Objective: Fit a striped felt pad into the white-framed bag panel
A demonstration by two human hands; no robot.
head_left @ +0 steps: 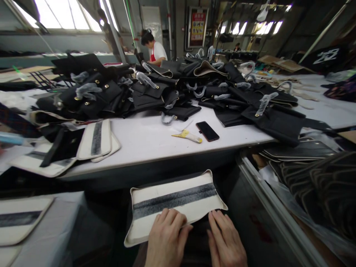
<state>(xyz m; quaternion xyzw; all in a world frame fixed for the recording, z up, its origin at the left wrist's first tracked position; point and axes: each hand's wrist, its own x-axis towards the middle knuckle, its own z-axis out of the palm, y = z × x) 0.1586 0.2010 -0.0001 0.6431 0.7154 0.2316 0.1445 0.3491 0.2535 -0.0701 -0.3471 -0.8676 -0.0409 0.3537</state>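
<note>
A cream panel (pixel 194 185) with a dark grey stripe across it and raised, curled edges lies in front of me, below the table edge. My left hand (pixel 168 237) has its fingers bent over the panel's near edge, the thumb pointing right. At the near right part of the same edge, my right hand (pixel 226 237) grips with fingers close together and the thumb below them. Dark material shows between and beneath both hands; its shape is hard to make out. The undersides of the fingers are hidden.
On the white table (pixel 133 141) lie a phone (pixel 207 131), a yellow-handled tool (pixel 187 136) and heaped black bags (pixel 150 92). Similar striped panels (pixel 94 139) are stacked at left. Dark panels (pixel 314 185) fill a box at right. A person (pixel 158 50) works behind the heap.
</note>
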